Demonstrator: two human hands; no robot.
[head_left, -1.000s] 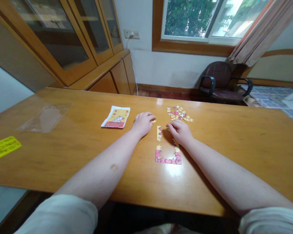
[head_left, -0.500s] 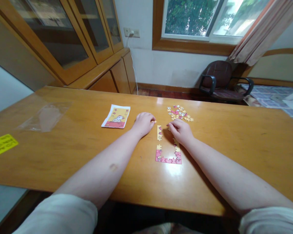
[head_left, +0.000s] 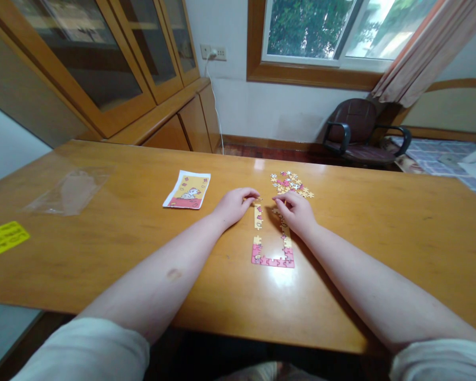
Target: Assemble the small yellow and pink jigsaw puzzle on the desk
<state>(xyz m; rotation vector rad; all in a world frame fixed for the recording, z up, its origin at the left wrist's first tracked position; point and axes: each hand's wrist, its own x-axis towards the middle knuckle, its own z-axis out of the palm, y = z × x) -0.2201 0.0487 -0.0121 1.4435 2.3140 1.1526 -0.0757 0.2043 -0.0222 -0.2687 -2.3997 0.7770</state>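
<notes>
A partly built jigsaw frame (head_left: 272, 260) in pink and yellow lies on the wooden table (head_left: 103, 248) in front of me. My left hand (head_left: 235, 203) rests at the top of the frame's left strip (head_left: 257, 217), fingers pinched on a small yellow puzzle piece (head_left: 257, 199). My right hand (head_left: 296, 210) lies over the frame's right strip, fingers curled and pinched at its upper end; what they hold is too small to name. A heap of loose puzzle pieces (head_left: 289, 183) lies just beyond both hands.
A picture card (head_left: 187, 190) of the puzzle lies left of my left hand. A clear plastic bag (head_left: 69, 189) and a yellow label (head_left: 2, 238) lie far left. Cabinets, a wall socket, a window and a dark armchair (head_left: 355, 132) stand beyond the table.
My left hand has slid right with its piece toward the top of the left strip. My right hand has moved slightly up and left, so the fingertips now nearly meet.
</notes>
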